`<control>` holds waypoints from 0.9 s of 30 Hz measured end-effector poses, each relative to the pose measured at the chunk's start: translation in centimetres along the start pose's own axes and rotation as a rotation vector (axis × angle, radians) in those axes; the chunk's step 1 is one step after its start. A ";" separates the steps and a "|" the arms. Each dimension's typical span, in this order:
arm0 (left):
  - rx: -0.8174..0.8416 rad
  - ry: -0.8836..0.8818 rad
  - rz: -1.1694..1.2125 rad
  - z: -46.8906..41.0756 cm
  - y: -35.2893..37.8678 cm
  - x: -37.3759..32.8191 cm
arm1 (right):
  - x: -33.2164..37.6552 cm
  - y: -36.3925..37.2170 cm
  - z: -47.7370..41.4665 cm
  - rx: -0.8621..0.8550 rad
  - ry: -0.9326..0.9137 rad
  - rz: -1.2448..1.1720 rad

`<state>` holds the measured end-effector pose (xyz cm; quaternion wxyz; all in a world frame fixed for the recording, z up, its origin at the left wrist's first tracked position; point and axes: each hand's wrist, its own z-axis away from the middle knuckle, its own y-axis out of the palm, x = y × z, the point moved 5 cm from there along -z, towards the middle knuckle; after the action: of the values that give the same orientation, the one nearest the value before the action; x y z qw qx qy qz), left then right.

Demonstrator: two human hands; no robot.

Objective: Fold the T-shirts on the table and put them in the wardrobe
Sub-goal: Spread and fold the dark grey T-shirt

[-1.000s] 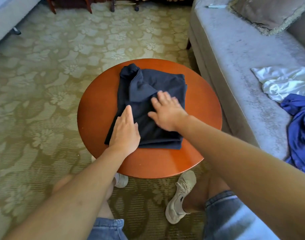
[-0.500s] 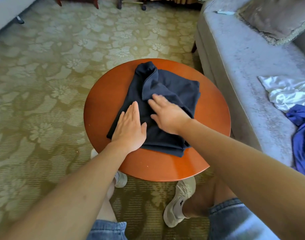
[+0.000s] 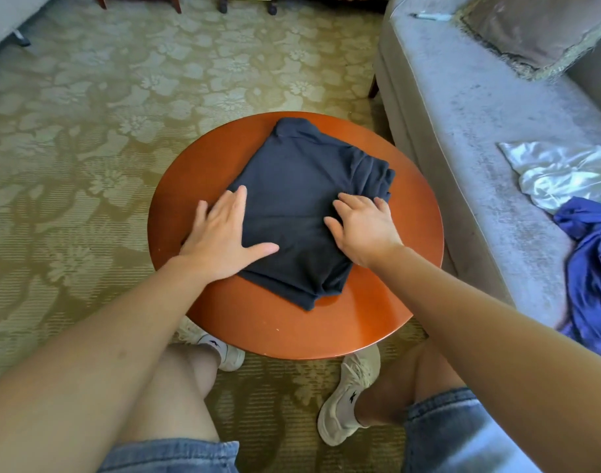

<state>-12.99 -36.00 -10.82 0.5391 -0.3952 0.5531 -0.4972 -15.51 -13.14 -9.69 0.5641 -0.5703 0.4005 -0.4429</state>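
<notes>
A dark navy T-shirt [image 3: 299, 186] lies folded into a compact rectangle on the round reddish wooden table [image 3: 377, 319]. My left hand [image 3: 224, 237] lies flat with spread fingers on the shirt's left edge, partly on the table top. My right hand [image 3: 364, 227] presses on the shirt's right side, its fingers slightly bent over the bunched folds there. Neither hand grips the cloth.
A grey sofa [image 3: 463, 114] stands close to the table's right, with a white satin garment [image 3: 565, 172], a blue garment [image 3: 592, 268] and a cushion [image 3: 538, 29] on it. Patterned carpet [image 3: 87, 148] surrounds the table. My knees and shoes are under its near edge.
The upper flap has been folded down, so the shirt is now a smoother rectangle. My hands have moved apart to the shirt's left and right sides. The view has shifted slightly.
</notes>
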 end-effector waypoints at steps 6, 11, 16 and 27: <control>-0.164 -0.532 0.089 0.2 -3.3 5.4 | 0.5 -2.9 1.1 -0.102 0.132 -0.026; -0.087 -0.671 0.286 1.5 -2.5 1.6 | -4.2 -1.1 2.4 0.115 0.641 -0.446; -0.037 -0.746 0.474 1.8 -1.9 1.1 | -4.9 -1.1 2.6 0.073 0.788 -0.921; 0.084 -0.572 0.506 3.7 -2.5 1.7 | -5.0 -1.3 5.2 0.154 0.875 -1.249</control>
<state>-9.72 -38.57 -8.49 0.7931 -0.3466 0.4394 -0.2404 -12.03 -6.85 -8.46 0.0370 -0.4223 0.1586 -0.8917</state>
